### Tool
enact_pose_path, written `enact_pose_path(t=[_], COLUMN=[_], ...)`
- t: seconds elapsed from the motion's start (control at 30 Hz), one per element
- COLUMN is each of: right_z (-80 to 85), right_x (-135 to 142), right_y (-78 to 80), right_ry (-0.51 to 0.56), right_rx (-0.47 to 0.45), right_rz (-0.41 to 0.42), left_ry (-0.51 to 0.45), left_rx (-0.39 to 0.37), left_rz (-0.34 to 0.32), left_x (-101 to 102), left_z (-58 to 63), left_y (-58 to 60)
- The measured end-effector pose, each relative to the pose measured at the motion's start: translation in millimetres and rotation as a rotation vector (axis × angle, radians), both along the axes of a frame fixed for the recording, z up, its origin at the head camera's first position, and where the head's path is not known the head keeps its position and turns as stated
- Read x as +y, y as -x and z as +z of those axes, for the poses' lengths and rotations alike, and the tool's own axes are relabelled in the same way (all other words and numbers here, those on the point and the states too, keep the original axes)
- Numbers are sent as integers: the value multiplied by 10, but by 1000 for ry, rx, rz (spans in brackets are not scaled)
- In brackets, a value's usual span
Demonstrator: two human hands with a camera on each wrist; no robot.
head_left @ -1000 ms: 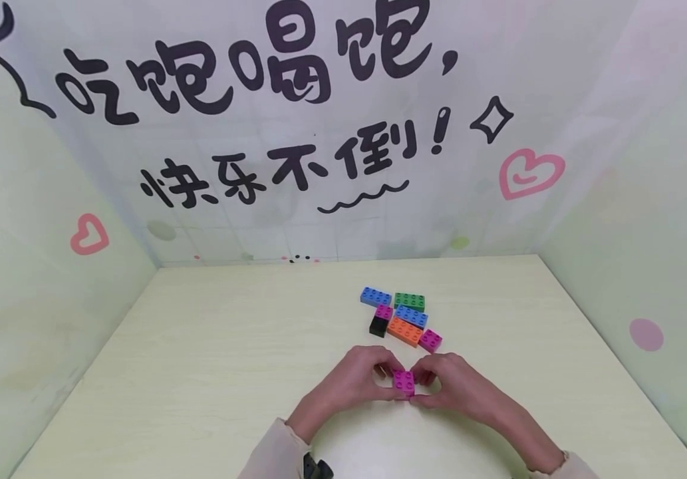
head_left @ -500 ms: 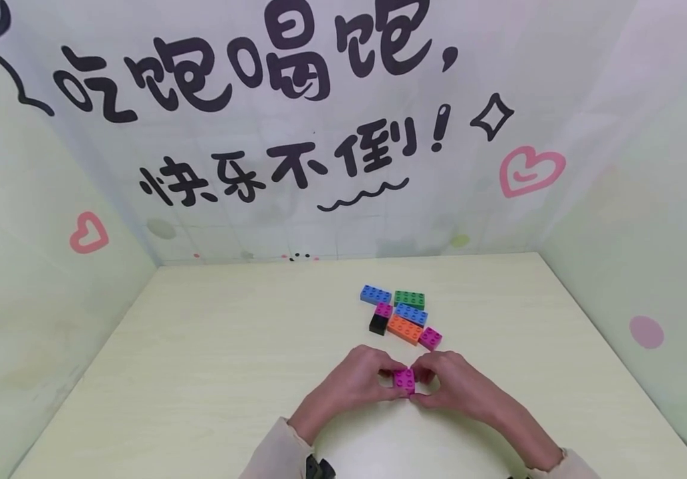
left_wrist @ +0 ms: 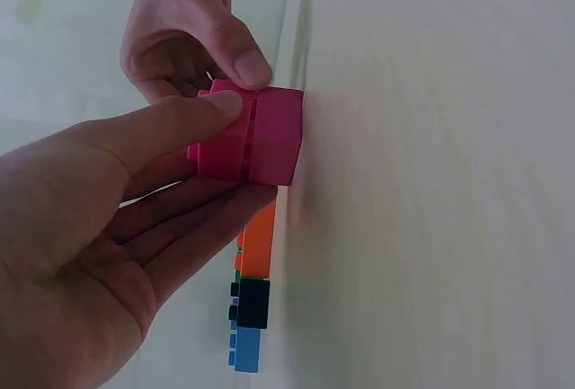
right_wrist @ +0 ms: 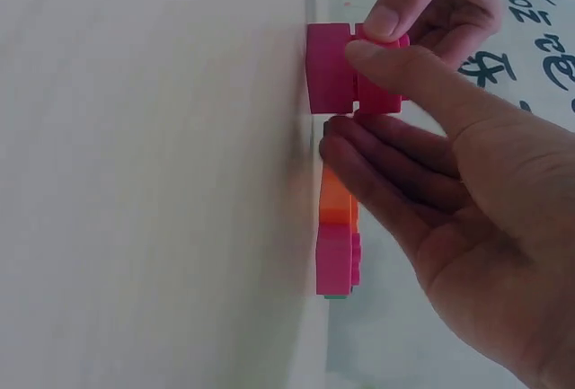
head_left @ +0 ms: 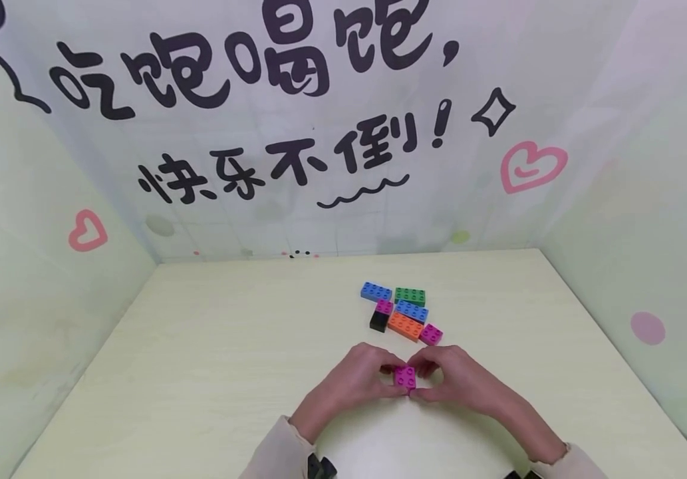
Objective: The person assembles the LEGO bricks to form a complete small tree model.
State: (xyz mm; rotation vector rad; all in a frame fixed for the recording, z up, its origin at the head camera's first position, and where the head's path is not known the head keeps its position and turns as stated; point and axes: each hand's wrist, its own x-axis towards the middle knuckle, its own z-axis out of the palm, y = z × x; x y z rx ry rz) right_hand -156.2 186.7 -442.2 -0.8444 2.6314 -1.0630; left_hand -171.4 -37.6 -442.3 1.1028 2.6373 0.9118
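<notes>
Two pink toy bricks [head_left: 405, 377] stand stacked on the table near its front, studs up. A thin gap shows between the upper brick [left_wrist: 222, 142] and the lower brick [left_wrist: 277, 137] in the left wrist view. My left hand [head_left: 358, 378] pinches the stack from the left, thumb on the near side and fingers behind. From the right, my right hand [head_left: 463, 380] pinches it the same way, its thumb [right_wrist: 382, 57] lying across the seam in the right wrist view. The two hands' fingertips nearly meet behind the bricks.
Behind the hands lies a loose group: a blue brick [head_left: 376, 291], a green brick [head_left: 410, 295], another blue brick [head_left: 412, 311], an orange brick [head_left: 406, 326], a black brick [head_left: 379, 321] and two small pink bricks. Pale walls border the table [head_left: 199, 346].
Both hands stay on the pink stack, their fingertips slightly closer together behind it. The whole head view has shifted up a little; the loose bricks keep their arrangement.
</notes>
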Motion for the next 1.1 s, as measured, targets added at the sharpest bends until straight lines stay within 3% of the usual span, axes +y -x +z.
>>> enact_pose_path(t=[0.23,0.5,0.8,1.1], right_z=[2,1,5,80], right_x=[27,23,16,63], right_y=[13,16,4,-1], right_ry=[85,93,86,121], right_rx=[-60,-72,-74,-41], right_rz=[45,50,44,29], left_ry=[-87,-125,-184,-171], left_rx=[-136,-136,-272,-280], left_rz=[20,11,65,92], left_x=[-35,-41,-60,-56], left_z=[-35,-84,-139,-103], left_y=[19,39,46,29])
